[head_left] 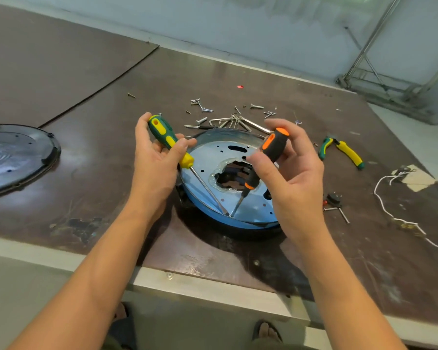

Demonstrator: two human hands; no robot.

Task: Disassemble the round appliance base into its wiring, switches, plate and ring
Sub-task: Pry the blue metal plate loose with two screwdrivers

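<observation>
The round appliance base point(253, 205) lies in the middle of the table, a shiny metal plate point(208, 157) with a jagged centre hole set inside a blue ring point(213, 218). My left hand point(154, 160) grips a green-and-yellow screwdriver point(167, 140). My right hand point(291, 168) holds a black-and-orange screwdriver point(271, 145). Both tips meet at the plate's near rim, where plate and ring join. Removed white wiring point(387, 210) and a black switch point(333, 199) lie to the right.
A black round cover point(13, 157) sits at the far left. Several loose screws and hex keys point(228, 117) are scattered behind the base. Green-and-yellow pliers point(344, 152) lie to the right, near a small beige part point(417, 180). The table's metal front edge point(213, 281) runs close to me.
</observation>
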